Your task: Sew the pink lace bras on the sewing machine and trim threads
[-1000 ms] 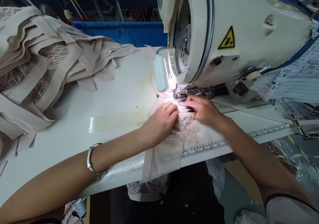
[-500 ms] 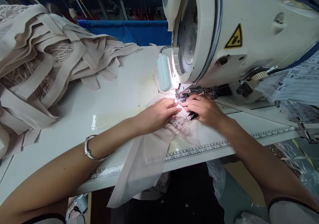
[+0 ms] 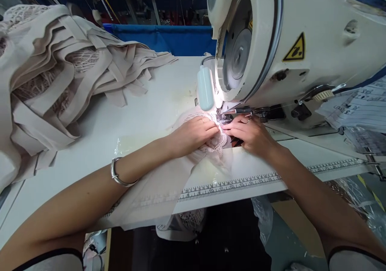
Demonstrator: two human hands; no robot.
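Pale pink lace fabric (image 3: 215, 144) lies under the needle area of a white sewing machine (image 3: 319, 17), lit by a small lamp (image 3: 205, 88). My left hand (image 3: 196, 135) is on the lace just left of the presser foot (image 3: 224, 118), fingers bent together and gripping it. Close to the foot's right side, my right hand (image 3: 249, 132) pinches the lace edge, with dark pointed blades (image 3: 236, 141) partly hidden beneath its fingers. From under my left forearm a sheer fabric panel (image 3: 163, 186) spreads over the table's front edge.
A large heap of beige straps and lace (image 3: 60, 70) covers the left of the table (image 3: 144, 122). A printed ruler (image 3: 229, 185) runs along the front edge. Behind stands a blue cloth bin (image 3: 169, 37). Paper sheets (image 3: 358, 106) hang at the right.
The lace has turned and bunched leftward around my left hand. The sheer panel has swung left beneath my forearm. The whole view has shifted slightly.
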